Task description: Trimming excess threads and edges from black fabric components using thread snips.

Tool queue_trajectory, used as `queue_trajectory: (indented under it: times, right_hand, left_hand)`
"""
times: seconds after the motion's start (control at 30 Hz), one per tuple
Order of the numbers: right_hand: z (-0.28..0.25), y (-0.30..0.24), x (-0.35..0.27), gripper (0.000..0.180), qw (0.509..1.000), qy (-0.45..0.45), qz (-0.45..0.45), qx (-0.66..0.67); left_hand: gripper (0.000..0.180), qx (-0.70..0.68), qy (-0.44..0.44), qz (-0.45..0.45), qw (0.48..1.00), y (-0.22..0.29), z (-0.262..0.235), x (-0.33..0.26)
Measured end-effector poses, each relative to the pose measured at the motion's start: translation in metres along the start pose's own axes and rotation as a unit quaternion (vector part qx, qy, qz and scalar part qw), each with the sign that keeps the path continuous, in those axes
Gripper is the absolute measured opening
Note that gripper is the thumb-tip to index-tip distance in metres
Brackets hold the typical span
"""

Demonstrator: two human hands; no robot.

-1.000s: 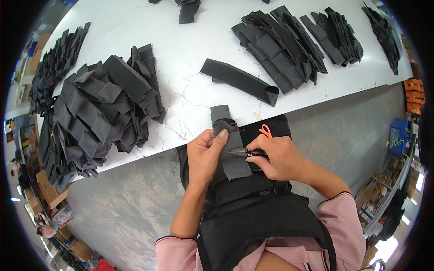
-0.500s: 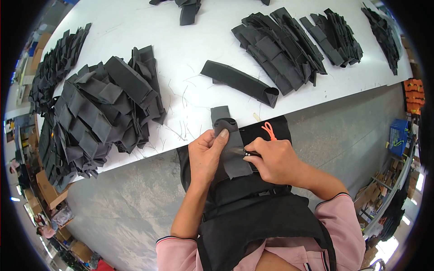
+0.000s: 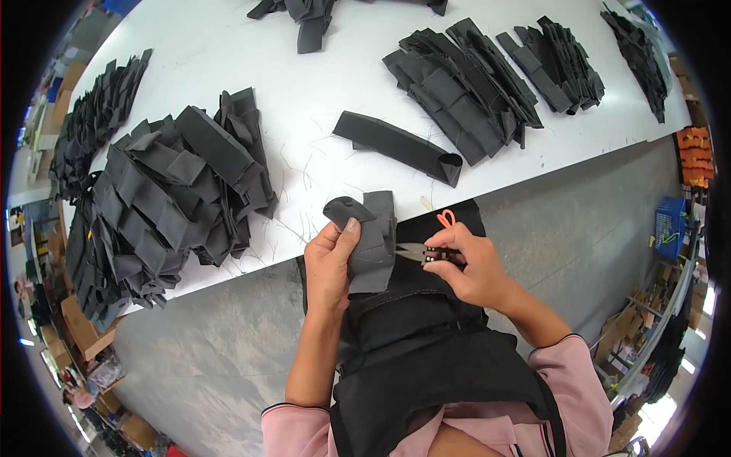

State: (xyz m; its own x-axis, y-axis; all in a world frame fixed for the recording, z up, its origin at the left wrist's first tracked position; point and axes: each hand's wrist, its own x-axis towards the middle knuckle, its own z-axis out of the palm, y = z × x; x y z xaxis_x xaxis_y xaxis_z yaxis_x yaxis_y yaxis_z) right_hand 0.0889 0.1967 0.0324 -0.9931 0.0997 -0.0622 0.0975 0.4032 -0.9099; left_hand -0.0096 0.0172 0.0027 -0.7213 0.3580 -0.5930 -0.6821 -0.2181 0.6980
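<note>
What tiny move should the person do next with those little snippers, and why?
I'd probably ease the snippers a tiny bit left, to the edge of the dark fabric piece. The blade tips point at that edge, the right hand grips the snippers, and the left hand pinches the fabric. Any loose thread there is too small to see.

I see 1 blue crate (image 3: 669, 228) on the right, orange stack (image 3: 694, 158) near it. Grey floor (image 3: 221, 343). Left: cardboard box (image 3: 81, 324), 1 person (image 3: 78, 397) in pink nearby.
</note>
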Motion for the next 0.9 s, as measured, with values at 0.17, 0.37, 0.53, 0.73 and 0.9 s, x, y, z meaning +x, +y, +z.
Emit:
queue_trajectory:
  times: [0.17,0.37,0.53,0.73,0.9]
  right_hand:
    - [0.009,-0.001,-0.001,0.023,0.999,0.004,0.000,0.051]
    - [0.023,0.007,-0.004,0.024,0.995,0.003,-0.002,0.098]
    - [0.036,0.012,-0.009,0.023,0.968,0.050,0.049,0.242]
    - [0.025,-0.012,-0.001,0.022,0.970,0.063,0.058,0.227]
    - [0.017,-0.019,0.014,0.015,0.993,-0.013,0.053,0.105]
  left_hand:
    - [0.019,-0.001,0.006,-0.001,1.000,-0.003,0.000,0.000]
    - [0.016,-0.056,0.001,-0.029,0.998,-0.001,0.008,-0.006]
    - [0.014,-0.082,0.006,-0.040,0.996,-0.002,0.007,-0.006]
    - [0.014,-0.066,0.003,-0.017,0.998,-0.005,0.006,-0.007]
    - [0.016,0.011,0.009,0.016,1.000,-0.011,0.004,-0.006]
